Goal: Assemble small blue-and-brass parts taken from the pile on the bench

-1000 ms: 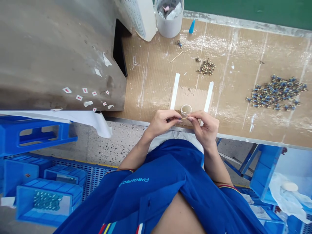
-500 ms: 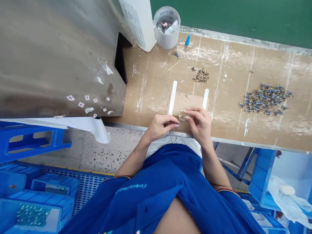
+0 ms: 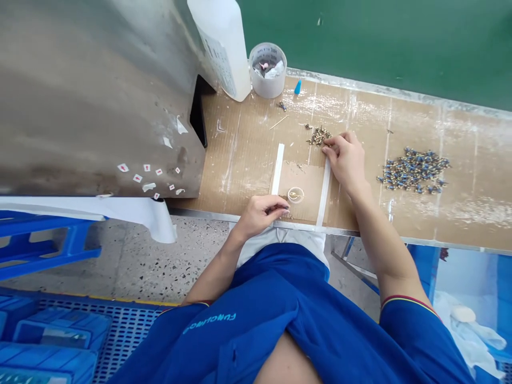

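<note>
Brass-coloured pile lies at the right fingertips, the left hand well apart

The small pile of brass-coloured fittings (image 3: 319,136) lies directly off the fingertips of the right hand (image 3: 327,148), leftward and slightly beyond them. It is a loose clump with no clear long axis; single pieces are too small to read for direction. The right hand is plainly the nearer one, its thumb and forefinger drawn close together at the pile's near right edge; whether a piece sits between them, I cannot tell.

Left of that hand and nearer the body, the left hand (image 3: 262,216) pinches a small dark piece (image 3: 285,207), its shape unclear. Just beyond and right of the left fingertips stands a round clear dish (image 3: 295,195) with a thin yellowish curl inside. A larger heap of blue-and-brass fittings (image 3: 414,169) lies well to the right of the right hand.
</note>
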Action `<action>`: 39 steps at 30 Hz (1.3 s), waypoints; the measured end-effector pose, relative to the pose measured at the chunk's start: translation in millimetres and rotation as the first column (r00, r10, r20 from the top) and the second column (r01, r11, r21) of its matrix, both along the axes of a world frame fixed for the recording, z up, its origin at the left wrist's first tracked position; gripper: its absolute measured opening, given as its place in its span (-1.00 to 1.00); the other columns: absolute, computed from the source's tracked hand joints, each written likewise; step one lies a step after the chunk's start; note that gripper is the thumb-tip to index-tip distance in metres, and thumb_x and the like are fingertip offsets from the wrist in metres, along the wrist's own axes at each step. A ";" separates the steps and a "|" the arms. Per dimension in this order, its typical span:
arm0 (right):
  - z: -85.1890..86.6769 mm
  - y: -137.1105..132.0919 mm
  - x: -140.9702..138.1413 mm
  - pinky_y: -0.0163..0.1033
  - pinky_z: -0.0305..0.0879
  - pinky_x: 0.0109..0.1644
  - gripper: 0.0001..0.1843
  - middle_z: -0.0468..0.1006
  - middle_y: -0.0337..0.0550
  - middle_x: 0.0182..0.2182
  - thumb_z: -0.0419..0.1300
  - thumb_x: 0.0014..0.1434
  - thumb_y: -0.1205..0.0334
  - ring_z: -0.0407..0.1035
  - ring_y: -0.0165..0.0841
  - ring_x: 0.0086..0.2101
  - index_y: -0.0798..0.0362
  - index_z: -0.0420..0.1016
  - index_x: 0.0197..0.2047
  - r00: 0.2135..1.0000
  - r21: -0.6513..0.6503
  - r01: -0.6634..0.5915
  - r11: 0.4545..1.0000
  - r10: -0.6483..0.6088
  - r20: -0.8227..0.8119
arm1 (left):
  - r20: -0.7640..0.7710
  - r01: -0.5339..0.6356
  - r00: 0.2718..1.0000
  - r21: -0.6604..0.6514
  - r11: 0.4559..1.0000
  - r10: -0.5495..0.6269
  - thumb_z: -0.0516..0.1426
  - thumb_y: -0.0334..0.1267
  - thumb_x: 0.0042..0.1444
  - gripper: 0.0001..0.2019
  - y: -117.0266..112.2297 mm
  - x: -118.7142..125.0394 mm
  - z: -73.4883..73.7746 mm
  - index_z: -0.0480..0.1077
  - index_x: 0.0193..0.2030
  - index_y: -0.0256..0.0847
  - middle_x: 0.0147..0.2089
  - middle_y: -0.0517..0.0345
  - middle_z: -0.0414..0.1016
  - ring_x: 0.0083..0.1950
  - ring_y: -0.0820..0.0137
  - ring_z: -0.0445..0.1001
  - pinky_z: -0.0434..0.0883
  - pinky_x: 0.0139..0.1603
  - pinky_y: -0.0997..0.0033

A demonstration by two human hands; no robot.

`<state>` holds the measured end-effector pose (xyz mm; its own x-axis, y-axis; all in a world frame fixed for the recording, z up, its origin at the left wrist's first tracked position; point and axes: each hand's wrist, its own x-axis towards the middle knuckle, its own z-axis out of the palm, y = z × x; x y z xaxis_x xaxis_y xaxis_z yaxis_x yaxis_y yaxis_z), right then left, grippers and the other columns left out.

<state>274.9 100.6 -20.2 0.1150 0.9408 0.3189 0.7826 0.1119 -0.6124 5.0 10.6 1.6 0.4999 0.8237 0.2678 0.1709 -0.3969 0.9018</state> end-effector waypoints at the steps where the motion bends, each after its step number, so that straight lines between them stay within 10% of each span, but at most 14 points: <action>1: -0.5 2.4 -0.4 -0.22 0.36 0.01 -0.81 0.48 -0.06 -0.17 0.19 0.18 0.24 0.33 -0.42 -0.23 0.07 0.59 -0.17 1.000 0.001 -0.003 1.000 0.003 -0.006 | 0.003 -0.003 1.000 0.001 1.000 0.003 0.24 -0.37 0.21 -0.93 -0.1 0.1 -0.3 0.53 -0.29 -0.33 -0.38 0.12 0.55 -0.47 0.59 0.39 0.29 -0.46 0.64; 12: 14.2 -42.6 8.9 -0.37 0.27 -0.23 -0.68 0.48 -0.16 -0.46 0.12 0.29 0.07 0.31 -0.52 -0.40 0.13 0.45 -0.38 0.987 0.036 0.050 0.998 -0.044 -0.157 | 0.012 -0.002 1.000 0.002 1.000 0.002 0.22 -0.33 0.23 -0.89 -0.7 -0.9 -1.6 0.54 -0.26 -0.34 -0.35 0.09 0.56 -0.44 0.56 0.41 0.30 -0.44 0.61; 18: 14.3 -105.4 -14.2 -0.45 0.27 -0.48 -0.42 0.50 -0.20 -0.56 0.24 0.13 -0.30 0.32 -0.58 -0.58 0.15 0.48 -0.32 0.786 -0.157 0.053 0.986 -0.138 -0.603 | 0.005 -0.009 1.000 -0.003 1.000 0.009 0.24 -0.35 0.22 -0.91 -0.3 -0.3 -2.8 0.54 -0.27 -0.34 -0.35 0.10 0.57 -0.44 0.57 0.40 0.30 -0.44 0.61; 26: 14.8 -136.7 -33.2 -0.37 0.57 -0.27 -0.58 0.64 -0.15 -0.38 0.41 0.01 -0.07 0.53 -0.51 -0.42 0.11 0.62 -0.21 0.598 -0.259 -0.087 0.962 -0.157 -0.786 | -0.004 -0.001 1.000 -0.051 0.999 0.000 0.24 -0.31 0.23 -0.89 -2.9 -0.1 -3.8 0.54 -0.27 -0.32 -0.35 0.10 0.56 -0.43 0.55 0.42 0.32 -0.43 0.57; 39: 20.9 -146.8 -41.0 -0.40 0.57 -0.26 -0.55 0.64 -0.15 -0.38 0.43 0.01 -0.07 0.55 -0.49 -0.40 0.11 0.54 -0.21 0.573 -0.285 -0.101 0.953 -0.178 -0.800 | -0.022 -0.004 1.000 0.006 1.000 0.005 0.24 -0.33 0.23 -0.91 -4.4 0.9 -3.2 0.52 -0.27 -0.32 -0.36 0.12 0.54 -0.44 0.57 0.39 0.31 -0.43 0.60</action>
<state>233.9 -46.2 0.6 0.2304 0.9541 -0.1915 -0.0607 -0.1823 -0.9814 5.9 6.1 -1.6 0.5019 0.8244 0.2616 0.1922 -0.4012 0.8956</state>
